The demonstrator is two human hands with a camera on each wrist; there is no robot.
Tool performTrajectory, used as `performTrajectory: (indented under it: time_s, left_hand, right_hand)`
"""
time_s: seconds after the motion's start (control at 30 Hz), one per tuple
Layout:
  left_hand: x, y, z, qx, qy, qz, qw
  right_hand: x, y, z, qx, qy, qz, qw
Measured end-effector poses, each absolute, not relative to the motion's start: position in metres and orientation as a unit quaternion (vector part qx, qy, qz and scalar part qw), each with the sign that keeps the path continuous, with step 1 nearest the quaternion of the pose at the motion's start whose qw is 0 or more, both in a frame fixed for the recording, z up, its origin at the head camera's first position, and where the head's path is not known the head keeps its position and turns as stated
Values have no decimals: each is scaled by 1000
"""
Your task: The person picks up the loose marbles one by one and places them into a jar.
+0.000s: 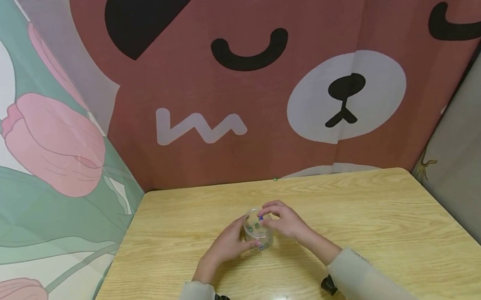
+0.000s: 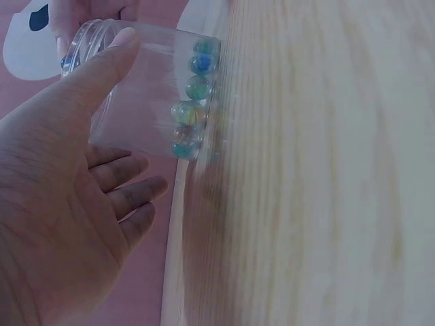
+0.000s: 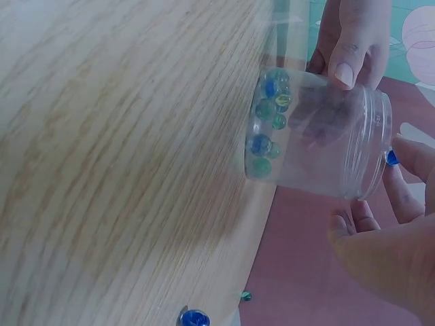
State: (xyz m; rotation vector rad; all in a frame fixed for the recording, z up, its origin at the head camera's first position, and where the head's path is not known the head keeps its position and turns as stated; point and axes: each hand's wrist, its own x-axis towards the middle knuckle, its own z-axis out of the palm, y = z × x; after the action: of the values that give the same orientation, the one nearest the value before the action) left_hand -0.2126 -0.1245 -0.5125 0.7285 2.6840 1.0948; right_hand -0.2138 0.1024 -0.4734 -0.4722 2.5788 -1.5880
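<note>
A clear plastic jar stands upright on the wooden table, its mouth uncovered. Several green and blue glass marbles lie on its bottom. My left hand holds the jar from the left, the thumb on the near side; the other fingers are partly hidden behind it in the head view. Between the thumb and finger of my right hand is a blue marble, pinched right at the jar's rim.
At the table's far edge sits a small green marble. The right wrist view also has a loose blue marble at its bottom edge. Behind the wooden table hangs a printed curtain.
</note>
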Motion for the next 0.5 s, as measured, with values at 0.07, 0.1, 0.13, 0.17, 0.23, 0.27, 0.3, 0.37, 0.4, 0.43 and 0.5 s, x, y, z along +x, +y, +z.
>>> performTrajectory:
  time_s: [0.07, 0.1, 0.13, 0.17, 0.23, 0.27, 0.3, 0.37, 0.4, 0.43, 0.5]
  left_hand:
    - [-213, -125, -513, 242, 896, 365, 76]
    - [-213, -125, -513, 242, 896, 365, 75]
    - [-213, -124, -513, 242, 895, 366, 75]
    - [-212, -124, -513, 241, 896, 366, 75]
    - [-212, -124, -513, 239, 897, 365, 75]
    - [-212, -124, -513, 238, 896, 366, 75]
    - [-212, -124, -513, 238, 897, 366, 75]
    - [-211, -123, -512, 237, 897, 365, 75]
    - [-211, -123, -512, 237, 897, 366, 76]
    - [-211, -123, -512, 236, 897, 367, 77]
    - [-211, -123, -511, 236, 896, 367, 78]
  right_hand:
    - [-213, 102, -474, -156, 840, -518, 36]
    - [-213, 102, -474, -158, 838, -522, 37]
    - [-213, 101, -474, -157, 835, -526, 40]
    - [-213, 101, -474, -158, 833, -528, 40]
    - [-213, 101, -475, -157, 829, -535, 40]
    - [-213, 101, -475, -157, 828, -536, 40]
    - [-213, 101, -475, -157, 828, -538, 39]
    - [-213, 102, -476, -157, 831, -533, 35]
    - [-213, 102, -476, -157, 832, -531, 32]
    - [-213, 102, -476, -156, 833, -529, 30]
    - [-213, 103, -476, -156, 835, -527, 26]
